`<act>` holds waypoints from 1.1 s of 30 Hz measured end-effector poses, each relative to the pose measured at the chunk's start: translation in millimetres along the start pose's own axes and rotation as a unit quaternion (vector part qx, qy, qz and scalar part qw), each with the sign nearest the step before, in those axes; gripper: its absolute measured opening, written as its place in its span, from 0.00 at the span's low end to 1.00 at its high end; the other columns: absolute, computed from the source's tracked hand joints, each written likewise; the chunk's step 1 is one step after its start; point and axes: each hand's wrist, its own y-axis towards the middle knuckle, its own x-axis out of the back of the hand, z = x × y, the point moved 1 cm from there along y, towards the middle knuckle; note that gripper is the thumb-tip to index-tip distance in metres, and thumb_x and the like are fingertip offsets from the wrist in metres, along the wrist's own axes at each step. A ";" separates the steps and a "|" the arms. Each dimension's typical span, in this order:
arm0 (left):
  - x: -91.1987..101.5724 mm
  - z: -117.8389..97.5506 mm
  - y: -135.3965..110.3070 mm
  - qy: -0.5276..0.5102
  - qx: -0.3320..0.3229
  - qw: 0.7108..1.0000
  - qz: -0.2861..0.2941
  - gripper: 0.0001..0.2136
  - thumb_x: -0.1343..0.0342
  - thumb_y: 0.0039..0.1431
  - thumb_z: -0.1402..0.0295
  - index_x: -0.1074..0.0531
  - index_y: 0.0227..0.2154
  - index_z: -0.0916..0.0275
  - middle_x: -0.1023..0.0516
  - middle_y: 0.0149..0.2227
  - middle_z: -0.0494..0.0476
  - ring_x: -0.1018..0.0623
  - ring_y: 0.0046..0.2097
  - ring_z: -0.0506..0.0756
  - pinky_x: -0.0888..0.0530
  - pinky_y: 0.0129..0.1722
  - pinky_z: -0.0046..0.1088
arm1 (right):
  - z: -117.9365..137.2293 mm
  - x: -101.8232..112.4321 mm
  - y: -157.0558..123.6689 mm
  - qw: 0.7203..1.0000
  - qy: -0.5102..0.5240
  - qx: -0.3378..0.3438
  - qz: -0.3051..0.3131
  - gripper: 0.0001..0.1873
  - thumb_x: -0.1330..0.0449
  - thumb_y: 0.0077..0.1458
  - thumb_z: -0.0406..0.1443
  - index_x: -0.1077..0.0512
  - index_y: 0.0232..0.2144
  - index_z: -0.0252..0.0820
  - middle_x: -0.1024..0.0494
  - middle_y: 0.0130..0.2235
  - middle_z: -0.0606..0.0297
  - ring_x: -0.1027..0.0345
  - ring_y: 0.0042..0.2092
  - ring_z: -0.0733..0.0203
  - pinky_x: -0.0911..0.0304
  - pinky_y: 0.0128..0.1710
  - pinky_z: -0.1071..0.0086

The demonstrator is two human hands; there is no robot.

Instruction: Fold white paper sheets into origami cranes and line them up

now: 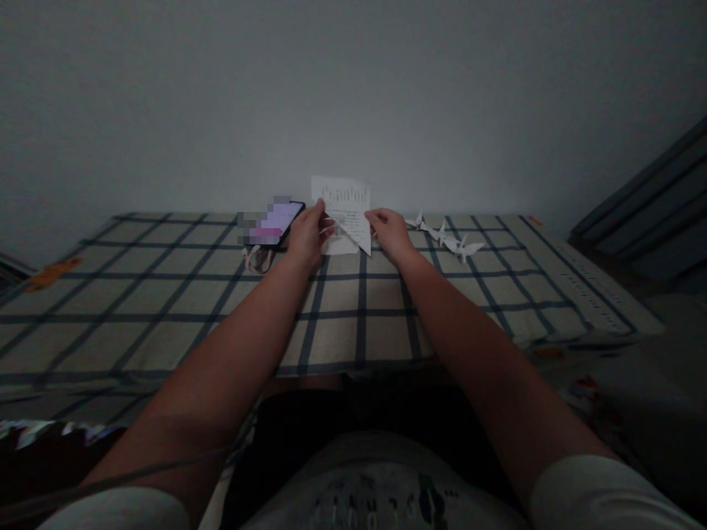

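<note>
A white sheet of printed paper (345, 197) is held up above the table, with a diagonal fold or edge across its lower part. My left hand (307, 234) pinches its left side between thumb and fingers. On the right edge, my right hand (389, 231) grips the paper with thumb and fingertips. Under or behind it, near the tabletop, shows another pale piece of paper (339, 245); whether it belongs to the same sheet I cannot tell. Several white folded paper cranes (442, 234) lie in a row just right of my right hand.
A lit phone (284, 217), partly blurred out, rests left of my left hand, with a pinkish strap (257, 259) beside it. A checked cloth (342, 324) covers the table. Behind stands a plain wall (353, 88); dark folded fabric (652, 191) hangs at the right.
</note>
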 end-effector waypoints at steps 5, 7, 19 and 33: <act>-6.3 7.4 -6.0 0.075 0.009 0.993 0.091 0.17 0.30 0.46 0.54 0.24 0.27 0.64 0.21 0.30 0.55 0.24 0.32 0.50 0.25 0.37 0.28 | 3.1 0.8 -1.2 1.000 0.017 -0.014 -0.015 0.10 0.41 0.59 0.40 0.27 0.32 0.39 0.24 0.30 0.66 0.31 0.32 0.65 0.36 0.36 0.71; -6.2 9.5 -5.7 0.071 0.000 0.994 0.087 0.16 0.30 0.46 0.55 0.24 0.26 0.64 0.22 0.29 0.55 0.25 0.30 0.49 0.26 0.37 0.27 | 3.8 -0.3 -1.7 1.000 0.015 -0.019 -0.012 0.10 0.42 0.59 0.41 0.27 0.32 0.39 0.24 0.31 0.66 0.31 0.32 0.66 0.36 0.36 0.71; -6.5 8.2 -7.1 0.072 0.021 0.990 0.118 0.14 0.29 0.47 0.60 0.24 0.25 0.66 0.25 0.25 0.52 0.27 0.28 0.45 0.28 0.31 0.19 | 4.0 1.2 1.1 0.999 0.015 -0.008 -0.045 0.10 0.42 0.60 0.39 0.28 0.29 0.39 0.30 0.24 0.71 0.36 0.27 0.68 0.41 0.31 0.72; -9.4 3.2 -12.3 0.074 0.045 0.986 0.143 0.09 0.32 0.50 0.65 0.25 0.26 0.66 0.24 0.27 0.53 0.26 0.30 0.46 0.27 0.33 0.20 | 7.0 -0.2 0.6 0.998 0.034 -0.006 -0.053 0.10 0.42 0.61 0.39 0.29 0.30 0.39 0.30 0.25 0.70 0.37 0.27 0.68 0.41 0.31 0.73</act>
